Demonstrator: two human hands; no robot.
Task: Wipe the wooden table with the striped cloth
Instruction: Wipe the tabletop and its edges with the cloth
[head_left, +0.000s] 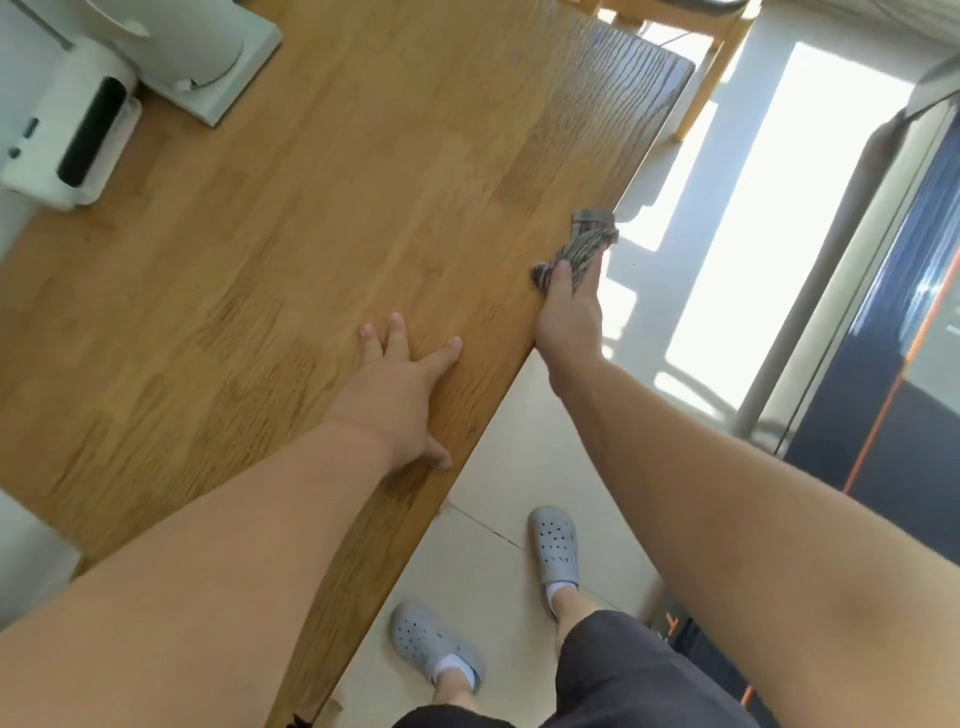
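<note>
fingers of right hand (569, 317) hidden under striped cloth (584, 249); white appliance (67, 130), chair (722, 47) cut by edges

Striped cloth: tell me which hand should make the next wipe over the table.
Right. The right hand grips the striped cloth at the edge of the wooden table. The left hand lies flat on the tabletop, fingers straight, holding nothing, likely just bracing.

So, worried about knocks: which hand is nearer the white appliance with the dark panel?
Left. The left hand rests flat on the table, nearer the white appliance; the right hand grips the striped cloth farther off.
</note>
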